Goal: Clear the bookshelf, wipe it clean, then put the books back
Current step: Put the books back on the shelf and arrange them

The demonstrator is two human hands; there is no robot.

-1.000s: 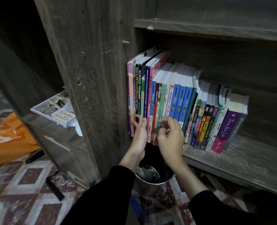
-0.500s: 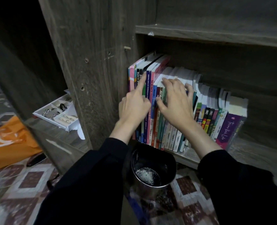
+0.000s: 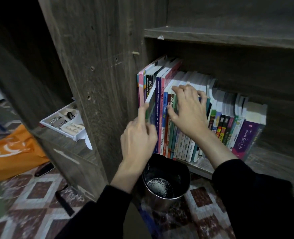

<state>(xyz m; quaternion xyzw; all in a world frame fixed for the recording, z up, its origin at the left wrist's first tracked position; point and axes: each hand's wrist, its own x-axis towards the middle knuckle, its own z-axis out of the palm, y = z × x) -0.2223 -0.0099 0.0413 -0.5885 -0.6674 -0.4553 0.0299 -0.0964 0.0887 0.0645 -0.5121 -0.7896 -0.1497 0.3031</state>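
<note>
— Where are the books?
— Upright on the lower shelf (image 3: 272,157), a row of books (image 3: 226,125) packed against its left wall.
— And the hands?
— The left hand (image 3: 139,135) pinches a thin book (image 3: 150,95) near the left end, its top tipped out of the row. The right hand (image 3: 187,111) curls its fingers over the tops of the middle books (image 3: 182,147), thumb on their spines.
— Below?
— A metal bin (image 3: 167,185) on the patterned floor (image 3: 39,190), under the shelf edge.

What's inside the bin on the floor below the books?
The bin shows a pale, speckled patch on its dark bottom; I cannot tell what it is. The far inner wall looks bare. The near inner wall is hidden by the bin's own rim.
</note>
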